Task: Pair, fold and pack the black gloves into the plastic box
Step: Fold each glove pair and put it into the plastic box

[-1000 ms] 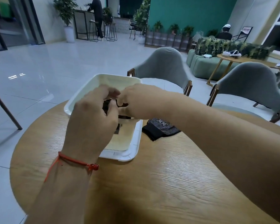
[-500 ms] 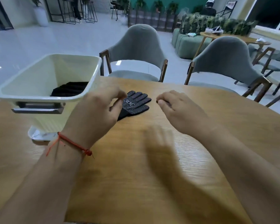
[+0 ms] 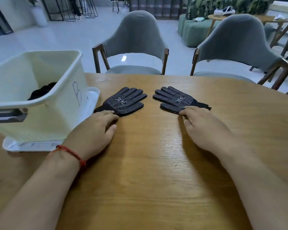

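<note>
Gloves (image 3: 125, 101) beside box (image 3: 45, 117); 2 chairs (image 3: 136, 34) beyond

Two black gloves with white grip dots and a printed emblem are laid flat on the table (image 3: 148, 163), side by side but apart, fingers pointed away. The left glove (image 3: 125, 101) is positioned near the cream plastic box (image 3: 40, 113); the right glove (image 3: 176, 100) lies well apart from it. Further black gloves (image 3: 42, 92) are contained inside the box.
</note>
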